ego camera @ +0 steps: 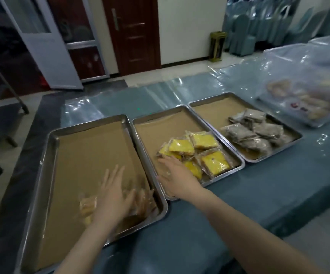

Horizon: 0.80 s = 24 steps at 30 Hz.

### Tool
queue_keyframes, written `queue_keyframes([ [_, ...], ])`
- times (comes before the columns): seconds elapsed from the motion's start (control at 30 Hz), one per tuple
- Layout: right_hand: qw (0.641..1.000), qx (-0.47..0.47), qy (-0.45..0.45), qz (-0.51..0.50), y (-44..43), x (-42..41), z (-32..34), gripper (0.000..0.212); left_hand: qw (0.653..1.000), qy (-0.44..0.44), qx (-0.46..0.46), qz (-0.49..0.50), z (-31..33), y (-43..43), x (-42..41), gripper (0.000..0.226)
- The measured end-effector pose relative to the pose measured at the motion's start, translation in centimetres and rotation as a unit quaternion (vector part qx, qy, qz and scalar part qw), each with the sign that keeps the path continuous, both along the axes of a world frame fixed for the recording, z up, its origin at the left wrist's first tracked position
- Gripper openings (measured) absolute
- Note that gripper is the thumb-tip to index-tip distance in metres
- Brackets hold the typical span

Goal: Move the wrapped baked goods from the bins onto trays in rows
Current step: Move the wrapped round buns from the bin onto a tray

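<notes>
Three steel trays are shown side by side on a bench [278,184] covered with blue cloth, each lined with brown paper [92,155]. In the left tray [87,124], a few pale brown packs [87,204] are seen in the near right corner, too blurred for their number or order to be told. The left hand [114,194] is held palm down over these packs, its fingers [110,175] straight and spread, with nothing gripped. In the middle tray [160,113], yellow packs [215,163] are heaped loosely at the near end, some overlapping. The right hand [172,175] is laid flat at the near left edge of this heap, fingers extended and ungripping; whether the fingertips touch a pack cannot be told. In the right tray [209,98], grey packs [267,129] are piled at the near right end, partly stacked. The far halves of all three trays are seen as bare paper. A clear plastic bag [302,80] holding pale baked goods is set on the bench beyond the right tray, and a plastic sheet [120,99] is spread behind the trays.
</notes>
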State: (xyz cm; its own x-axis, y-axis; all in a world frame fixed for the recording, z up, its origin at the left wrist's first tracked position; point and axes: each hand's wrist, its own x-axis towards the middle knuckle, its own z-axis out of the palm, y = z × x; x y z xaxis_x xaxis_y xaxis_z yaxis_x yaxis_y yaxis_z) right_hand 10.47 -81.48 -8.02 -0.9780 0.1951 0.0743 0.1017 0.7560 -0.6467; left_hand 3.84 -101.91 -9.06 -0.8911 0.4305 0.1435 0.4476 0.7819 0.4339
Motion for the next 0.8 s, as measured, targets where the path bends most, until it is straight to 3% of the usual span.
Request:
queue_keyframes([
  [0.3, 0.994, 0.005, 0.073, -0.079, 13.4, 6.7, 6.7, 0.052, 0.981, 0.086, 0.073, -0.155, 8.7, 14.7, 4.5, 0.064],
  [0.6, 0.987, 0.056, 0.111, -0.106, 33.7, 17.4, 10.0, 0.04, 0.968, 0.112, 0.146, -0.171, 11.1, 35.2, 13.4, 0.058],
  [0.8, 0.986, 0.047, 0.117, -0.106, 44.2, 19.1, 11.4, 0.038, 0.963, 0.12, 0.159, -0.183, 13.4, 45.6, 15.9, 0.052],
])
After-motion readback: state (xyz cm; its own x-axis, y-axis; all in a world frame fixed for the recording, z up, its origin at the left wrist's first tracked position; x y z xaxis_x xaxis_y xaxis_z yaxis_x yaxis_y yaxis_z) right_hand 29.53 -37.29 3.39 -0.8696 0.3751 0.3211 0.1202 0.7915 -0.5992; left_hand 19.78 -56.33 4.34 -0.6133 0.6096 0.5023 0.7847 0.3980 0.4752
